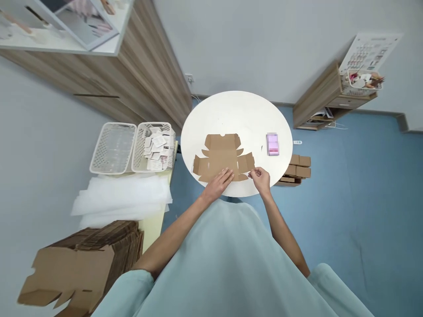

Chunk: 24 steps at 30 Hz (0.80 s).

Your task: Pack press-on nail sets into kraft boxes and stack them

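Observation:
An unfolded brown cardboard box (222, 154) lies on the round white table (231, 110) in front of me, its side flaps spread out. My left hand (219, 184) rests flat on its near edge with the fingers stretched out. At the box's near right corner, my right hand (260, 178) pinches the edge of the right flap between thumb and fingers. A small pink and purple box (272, 144) stands to the right on the table, beyond my right hand. A tiny dark scrap (262, 148) lies beside it.
On my left stand a white basket of small white packets (157, 147), a basket of clear plastic (115, 145), white foam sheets (122, 196) and a stack of flat cardboard boxes (86, 264). Folded brown boxes (299, 169) sit right of the table, low down. A cabinet (330, 97) stands far right.

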### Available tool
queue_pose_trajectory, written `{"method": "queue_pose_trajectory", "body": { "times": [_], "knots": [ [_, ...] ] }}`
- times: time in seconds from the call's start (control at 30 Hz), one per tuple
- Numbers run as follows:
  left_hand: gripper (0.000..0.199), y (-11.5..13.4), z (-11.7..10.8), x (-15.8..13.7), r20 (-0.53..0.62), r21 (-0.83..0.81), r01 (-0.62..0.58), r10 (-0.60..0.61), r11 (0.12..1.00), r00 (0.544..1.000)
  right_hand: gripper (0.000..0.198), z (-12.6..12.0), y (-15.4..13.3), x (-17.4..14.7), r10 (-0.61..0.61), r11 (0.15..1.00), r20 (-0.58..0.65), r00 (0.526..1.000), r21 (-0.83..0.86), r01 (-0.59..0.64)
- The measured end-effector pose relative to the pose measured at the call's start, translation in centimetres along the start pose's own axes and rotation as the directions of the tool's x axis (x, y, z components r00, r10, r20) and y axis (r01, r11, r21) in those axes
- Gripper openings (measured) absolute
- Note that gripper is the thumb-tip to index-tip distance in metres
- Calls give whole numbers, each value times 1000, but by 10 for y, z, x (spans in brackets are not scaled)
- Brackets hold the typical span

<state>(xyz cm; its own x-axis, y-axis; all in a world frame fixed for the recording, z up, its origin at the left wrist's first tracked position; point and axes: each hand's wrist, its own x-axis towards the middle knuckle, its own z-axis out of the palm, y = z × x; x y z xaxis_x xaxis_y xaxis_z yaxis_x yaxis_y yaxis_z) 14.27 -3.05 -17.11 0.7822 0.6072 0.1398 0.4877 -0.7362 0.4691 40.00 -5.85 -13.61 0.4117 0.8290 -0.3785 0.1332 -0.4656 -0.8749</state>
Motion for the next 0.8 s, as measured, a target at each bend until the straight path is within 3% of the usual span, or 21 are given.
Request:
{"method": "queue_pose_trajectory", "body": {
  "times": [0.2,0.4,0.5,0.63,0.8],
  "knots": [
    [67,-4,73,40,290,-81,131,-103,988,952,17,-16,75,42,137,985,-7,991,-102,-137],
    [67,-8,110,46,444,-33,265,-223,964,868,19,-16,121,50,248,942,1,969,-235,-241],
    [72,-18,114,39,454,-6,342,-302,940,838,26,-20,122,51,296,882,-3,955,-382,-275],
    [75,-37,107,19,426,26,470,-435,883,794,53,-20,100,54,151,812,-70,986,-560,-164],
    [81,-50,96,2,416,1,569,-517,823,748,65,5,63,77,-21,814,137,990,-573,97]
  ]
}}
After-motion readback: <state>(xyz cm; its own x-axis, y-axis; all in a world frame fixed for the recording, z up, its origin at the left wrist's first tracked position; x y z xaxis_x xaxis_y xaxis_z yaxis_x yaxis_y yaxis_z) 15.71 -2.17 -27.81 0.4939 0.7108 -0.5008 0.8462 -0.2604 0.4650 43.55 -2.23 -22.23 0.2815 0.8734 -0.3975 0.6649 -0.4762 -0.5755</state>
